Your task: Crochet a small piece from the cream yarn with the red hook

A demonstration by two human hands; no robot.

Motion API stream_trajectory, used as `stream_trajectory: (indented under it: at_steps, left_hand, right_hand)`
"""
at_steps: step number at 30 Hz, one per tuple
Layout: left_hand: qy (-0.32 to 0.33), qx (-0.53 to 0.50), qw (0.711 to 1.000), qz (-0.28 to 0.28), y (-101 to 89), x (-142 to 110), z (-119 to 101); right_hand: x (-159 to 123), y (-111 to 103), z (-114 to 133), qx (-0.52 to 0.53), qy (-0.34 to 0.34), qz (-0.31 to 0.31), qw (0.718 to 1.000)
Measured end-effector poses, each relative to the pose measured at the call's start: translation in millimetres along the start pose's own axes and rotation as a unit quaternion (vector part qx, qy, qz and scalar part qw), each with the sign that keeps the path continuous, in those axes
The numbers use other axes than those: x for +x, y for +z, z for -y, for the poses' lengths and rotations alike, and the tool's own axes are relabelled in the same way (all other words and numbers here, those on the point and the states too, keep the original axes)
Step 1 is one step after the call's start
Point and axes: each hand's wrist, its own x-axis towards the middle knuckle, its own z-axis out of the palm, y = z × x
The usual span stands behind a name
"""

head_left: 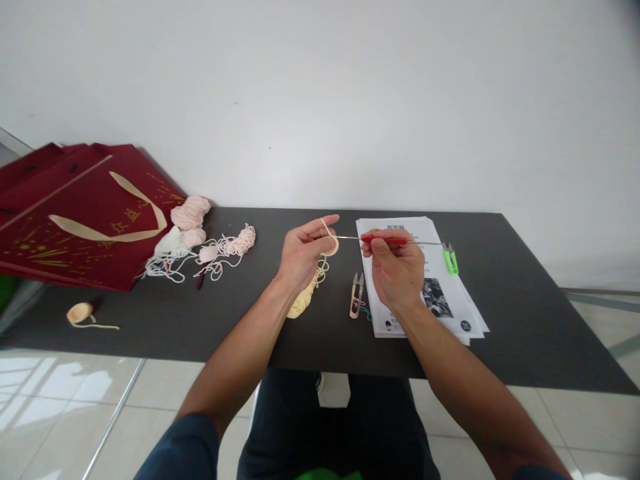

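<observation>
My left hand (306, 251) pinches a small piece of pale yellow crochet work (330, 247), with a strand of yarn looped up over the raised index finger. In my right hand (396, 272) is a crochet hook (385, 240) with a red grip, held level like a pencil. Its thin metal shaft points left and reaches the yarn at my left fingers; whether the tip is through a stitch cannot be made out. A ball of yellow yarn (300, 305) lies on the table below my left wrist, partly hidden by it.
Thread snips (357, 296) lie between my forearms, beside printed sheets (400, 327). Green-handled snips (450, 259) rest on the sheets' right edge. To the left are pink yarn (190, 213), a looser pink skein (243, 241), a small cream crocheted cup (80, 313) and red gift bags (90, 220).
</observation>
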Motion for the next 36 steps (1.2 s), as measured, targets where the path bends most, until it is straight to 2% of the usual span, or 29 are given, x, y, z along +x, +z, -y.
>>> stream_trajectory:
  at_steps: [5, 9, 14, 22, 27, 32, 36]
  left_hand:
    - [0.006, 0.017, 1.0, 0.011, -4.0, 1, -2]
    - [-0.001, 0.032, 0.999, 0.025, -8.6, 3, -4]
    - [-0.023, 0.04, 0.998, 0.051, -15.4, 5, -3]
    - [-0.071, -0.025, 0.992, 0.101, -15.7, 5, -2]
    - [-0.061, -0.037, 0.989, 0.131, -17.0, 4, -4]
    - [0.004, 0.059, 0.995, 0.08, -15.6, 4, 0]
    - [0.026, 0.128, 0.991, 0.038, -10.4, 3, 7]
  right_hand:
    - [-2, 0, 1, -0.051, -0.037, -0.006, 0.998]
    - [-3, 0, 3, -0.051, -0.044, 0.004, 0.998]
    - [-1, -2, 6, -0.049, -0.017, 0.021, 0.998]
    - [0, -1, 9, -0.002, 0.028, 0.057, 0.998]
    - [4, -3, 6, 0.07, 0.114, 0.055, 0.989]
    - [4, -1, -2, 0.117, 0.207, 0.02, 0.971]
    - [2, 2, -8, 0.117, 0.211, 0.006, 0.97]
